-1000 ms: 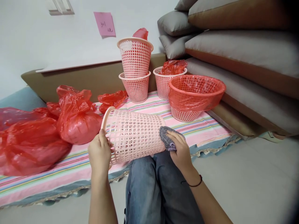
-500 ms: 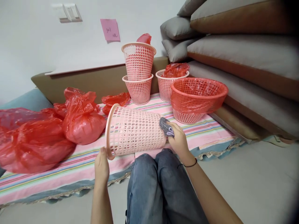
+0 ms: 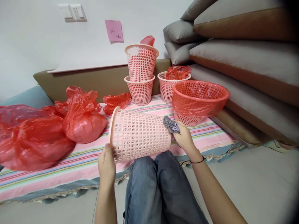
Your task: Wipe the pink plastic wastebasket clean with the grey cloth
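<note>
A pale pink plastic mesh basket (image 3: 140, 135) lies on its side over my knees, its open rim facing left. My left hand (image 3: 106, 165) grips the lower part of that rim, fingers closed around it. At the basket's closed bottom end, my right hand (image 3: 185, 138) holds a grey cloth (image 3: 171, 124) and presses it against the basket's base edge. A black band circles my right wrist.
A striped pink mat (image 3: 70, 169) covers the floor ahead. Tied red plastic bags (image 3: 83, 116) sit at left. Two stacked pink baskets (image 3: 140, 74), another basket with red plastic (image 3: 171, 82) and a red-lined basket (image 3: 199, 98) stand behind. Grey cushions (image 3: 245, 59) rise at right.
The right hand with the cloth has slid up from the basket's side to its bottom edge. The left hand has shifted lower along the rim, and the basket has turned a little.
</note>
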The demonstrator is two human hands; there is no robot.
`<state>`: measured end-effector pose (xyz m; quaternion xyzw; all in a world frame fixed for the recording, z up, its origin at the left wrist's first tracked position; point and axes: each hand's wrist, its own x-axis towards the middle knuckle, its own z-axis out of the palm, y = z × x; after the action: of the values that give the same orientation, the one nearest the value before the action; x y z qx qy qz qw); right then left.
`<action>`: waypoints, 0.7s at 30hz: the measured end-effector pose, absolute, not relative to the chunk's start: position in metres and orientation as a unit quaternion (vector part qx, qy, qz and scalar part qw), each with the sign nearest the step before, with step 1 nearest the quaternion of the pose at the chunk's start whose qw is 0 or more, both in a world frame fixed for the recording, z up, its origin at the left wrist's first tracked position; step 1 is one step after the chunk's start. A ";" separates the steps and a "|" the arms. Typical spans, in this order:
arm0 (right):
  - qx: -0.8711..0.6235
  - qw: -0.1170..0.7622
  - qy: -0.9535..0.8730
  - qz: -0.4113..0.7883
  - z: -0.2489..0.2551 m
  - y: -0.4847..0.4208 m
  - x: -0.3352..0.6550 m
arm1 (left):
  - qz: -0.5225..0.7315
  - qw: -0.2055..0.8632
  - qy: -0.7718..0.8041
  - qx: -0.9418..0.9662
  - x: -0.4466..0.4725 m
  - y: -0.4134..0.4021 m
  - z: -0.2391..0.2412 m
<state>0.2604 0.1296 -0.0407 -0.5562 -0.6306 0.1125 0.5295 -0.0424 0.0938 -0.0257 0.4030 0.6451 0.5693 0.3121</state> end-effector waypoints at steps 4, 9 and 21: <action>-0.561 0.524 -0.629 0.121 -0.037 0.132 0.262 | 0.556 0.356 0.650 0.375 -0.032 0.092 0.009; -0.560 0.539 -0.616 0.123 -0.044 0.115 0.257 | 0.526 0.338 0.664 0.409 -0.032 0.100 0.021; -0.560 0.506 -0.656 0.007 -0.082 0.055 0.236 | 0.503 0.244 0.674 0.483 -0.040 0.116 0.022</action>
<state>0.2358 0.0549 -0.0823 -0.5602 -0.6561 0.0069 0.5057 -0.0396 0.1161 0.0216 0.4825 0.6742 0.5030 0.2441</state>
